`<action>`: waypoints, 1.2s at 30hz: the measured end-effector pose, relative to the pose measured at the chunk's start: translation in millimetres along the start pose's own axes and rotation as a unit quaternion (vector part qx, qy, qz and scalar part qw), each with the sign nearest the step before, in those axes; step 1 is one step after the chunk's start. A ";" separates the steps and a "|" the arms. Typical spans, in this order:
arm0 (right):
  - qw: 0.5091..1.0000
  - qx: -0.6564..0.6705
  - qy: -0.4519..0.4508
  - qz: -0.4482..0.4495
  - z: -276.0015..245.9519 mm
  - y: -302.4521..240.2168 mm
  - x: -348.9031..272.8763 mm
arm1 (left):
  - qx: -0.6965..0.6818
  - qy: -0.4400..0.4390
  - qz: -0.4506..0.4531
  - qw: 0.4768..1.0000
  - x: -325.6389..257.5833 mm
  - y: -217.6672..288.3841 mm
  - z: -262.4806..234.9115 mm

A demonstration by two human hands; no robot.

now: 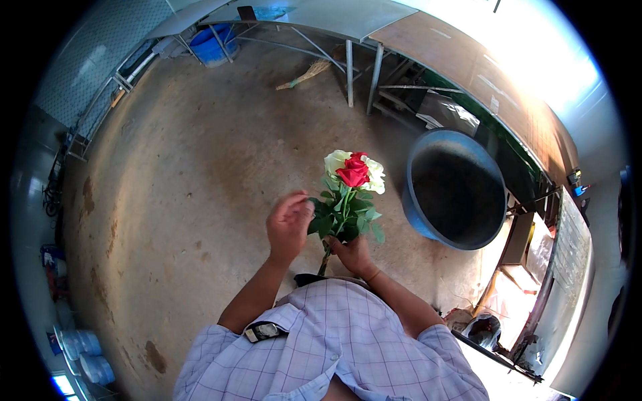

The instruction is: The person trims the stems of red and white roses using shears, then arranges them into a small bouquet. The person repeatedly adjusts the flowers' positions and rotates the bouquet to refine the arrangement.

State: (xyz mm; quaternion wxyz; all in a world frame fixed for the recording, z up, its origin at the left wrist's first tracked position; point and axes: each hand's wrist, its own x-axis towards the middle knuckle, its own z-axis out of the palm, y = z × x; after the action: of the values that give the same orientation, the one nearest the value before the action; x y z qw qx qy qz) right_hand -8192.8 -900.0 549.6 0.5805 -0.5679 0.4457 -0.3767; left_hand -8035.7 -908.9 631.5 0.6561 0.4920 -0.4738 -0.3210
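A small bunch of roses (355,171) stands upright in front of my body, one red bloom between pale cream-white ones. Green leaves (344,215) spread below the blooms. My right hand (353,255) is closed round the stems under the leaves, and the stem ends (324,266) come out beneath it toward my shirt. Beside the leaves, on their left, my left hand (290,224) is raised with its fingers loosely apart and slightly blurred. It holds nothing that I can see; whether its fingertips touch a leaf I cannot tell.
A large blue round tub (409,200) stands on the concrete floor to the right. Long tables (428,41) run along the far side and right. A straw broom (306,75) lies near their legs. A blue bucket (214,47) is at far left, cardboard boxes (525,240) at right.
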 end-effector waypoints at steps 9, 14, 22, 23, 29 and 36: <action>0.953 -0.230 0.086 -0.176 -4.3 -10.5 18.1 | 0.193 -0.161 0.035 0.967 4.7 -24.1 -33.5; 0.931 -0.195 0.062 -0.302 -8.3 7.4 20.6 | 0.336 -0.320 0.133 0.876 -19.8 -88.7 -41.3; 0.971 -0.125 -0.121 -0.165 1.0 51.1 17.0 | 0.018 -0.330 -0.164 0.930 -44.1 -183.8 -31.8; 0.981 -0.056 -0.125 -0.138 -4.2 43.9 18.1 | 0.010 -0.342 -0.179 0.923 -44.5 -188.1 -33.2; 0.945 -0.311 -0.106 -0.013 -69.8 -59.8 14.3 | -0.079 -0.341 -0.241 0.905 -36.8 -198.1 -54.8; 0.969 0.079 -0.138 -0.191 -48.1 -106.5 7.1 | -0.263 -0.197 -0.261 0.908 -45.0 -211.0 -39.9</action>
State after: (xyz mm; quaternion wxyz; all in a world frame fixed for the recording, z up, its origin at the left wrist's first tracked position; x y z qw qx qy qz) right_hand -8228.6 -929.8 657.0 0.5972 -0.6411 0.2132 -0.4323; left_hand -8004.3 -920.7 414.6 0.5478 0.3345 -0.3464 -0.6841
